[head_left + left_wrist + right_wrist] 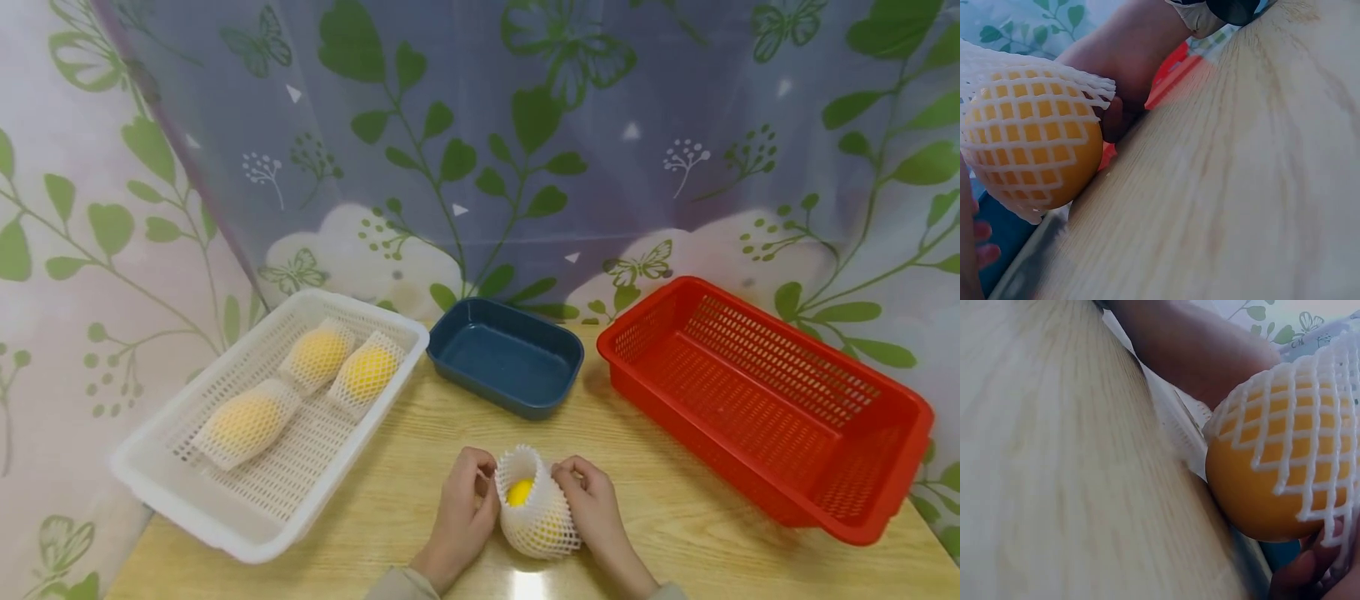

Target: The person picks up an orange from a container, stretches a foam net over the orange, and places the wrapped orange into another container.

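A round yellow fruit [520,492] sits on the table inside a white foam net sleeve [540,521]. The sleeve's mouth gapes upward and shows the top of the fruit. On the left side, my left hand [463,510] pinches the sleeve near its rim with curled fingers. My right hand [596,512] holds the sleeve's right side between thumb and fingers. In the left wrist view, orange-yellow skin of the fruit [1035,137] shows through the mesh. A bare lower part of the fruit [1260,494] bulges below the mesh edge in the right wrist view.
A white basket [300,525] at left holds three netted yellow fruits [247,421]. A dark blue tub [502,354] stands behind the hands. To the right is a red basket [720,442]. A leaf-patterned curtain [480,167] hangs behind the wooden table [408,450].
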`<state>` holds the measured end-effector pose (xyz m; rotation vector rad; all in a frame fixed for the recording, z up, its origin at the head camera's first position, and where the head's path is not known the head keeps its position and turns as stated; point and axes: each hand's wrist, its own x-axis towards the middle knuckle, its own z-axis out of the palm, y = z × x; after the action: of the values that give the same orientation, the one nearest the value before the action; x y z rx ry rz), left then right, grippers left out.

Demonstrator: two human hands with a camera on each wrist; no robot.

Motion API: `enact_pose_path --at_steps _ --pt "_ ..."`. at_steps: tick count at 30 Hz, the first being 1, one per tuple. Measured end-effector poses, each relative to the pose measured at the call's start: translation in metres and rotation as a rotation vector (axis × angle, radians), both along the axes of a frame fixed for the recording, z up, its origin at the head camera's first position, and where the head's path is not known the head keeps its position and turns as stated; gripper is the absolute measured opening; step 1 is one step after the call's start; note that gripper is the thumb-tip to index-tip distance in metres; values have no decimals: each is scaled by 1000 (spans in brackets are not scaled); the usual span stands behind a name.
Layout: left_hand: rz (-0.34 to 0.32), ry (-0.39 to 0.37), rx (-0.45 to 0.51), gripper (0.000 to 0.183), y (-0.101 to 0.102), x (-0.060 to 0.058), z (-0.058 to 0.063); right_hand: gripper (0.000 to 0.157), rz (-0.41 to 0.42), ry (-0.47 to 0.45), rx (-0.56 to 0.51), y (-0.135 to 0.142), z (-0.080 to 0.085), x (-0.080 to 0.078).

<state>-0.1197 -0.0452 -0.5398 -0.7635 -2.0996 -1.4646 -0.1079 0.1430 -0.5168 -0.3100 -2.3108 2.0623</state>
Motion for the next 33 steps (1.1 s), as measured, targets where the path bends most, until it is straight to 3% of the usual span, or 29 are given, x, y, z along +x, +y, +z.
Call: enact_pose_path --at_steps 2,5,8,10,14,18,21,28,33 --pt "-54 146 -27 16 -2 -1 1 15 3 -1 -17 -1 0 0" --pt "-169 285 -77 29 -4 -2 2 15 0 2 -20 -1 0 1" --pt "-245 370 -140 53 -5 -4 3 14 -2 18 -25 -1 -1 1" --pt "-277 380 -176 66 -4 -4 4 13 -1 33 -28 -1 -3 2" --pt "-329 261 -209 72 -3 -1 5 12 -2 75 -6 -2 -3 3" --pt "-338 144 -209 77 -1 3 6 12 -20 126 62 -5 11 8" --pt "-340 98 -192 82 0 5 5 11 -20 150 104 -7 20 10" --pt "-372 -40 -169 91 0 6 3 8 1 124 154 0 -6 2" --pt "-377 -184 -161 93 -3 9 2 7 42 150 146 3 -10 1"
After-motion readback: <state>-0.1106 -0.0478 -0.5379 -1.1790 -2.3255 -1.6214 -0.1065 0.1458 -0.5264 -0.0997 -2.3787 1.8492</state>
